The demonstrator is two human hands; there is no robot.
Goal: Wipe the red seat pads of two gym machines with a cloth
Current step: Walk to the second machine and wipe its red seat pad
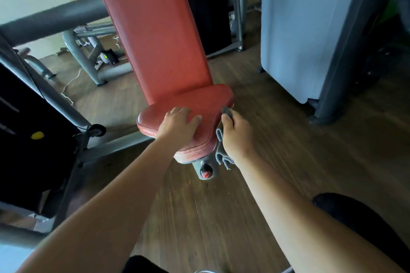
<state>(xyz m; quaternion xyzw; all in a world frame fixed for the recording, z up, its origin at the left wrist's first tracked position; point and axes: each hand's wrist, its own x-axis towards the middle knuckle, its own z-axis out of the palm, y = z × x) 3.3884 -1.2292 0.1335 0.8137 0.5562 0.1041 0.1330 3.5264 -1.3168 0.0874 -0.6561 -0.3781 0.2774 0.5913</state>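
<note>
A red seat pad [199,101] sits low in the middle of the view, below a tall red back pad [153,29]. My left hand [178,125] rests on top of the seat near its front, fingers bent over the surface. My right hand [237,137] holds a grey cloth [221,144] against the seat's right side edge. Folds of the cloth hang down below the hand. A second machine's seat is not in view.
A red-and-black adjustment knob [206,173] sticks out under the seat. A black weight stack with a yellow pin [37,135] stands at the left, a grey-blue shroud [306,29] at the right. Grey machine frames [88,60] stand behind. Wooden floor [199,217] lies around.
</note>
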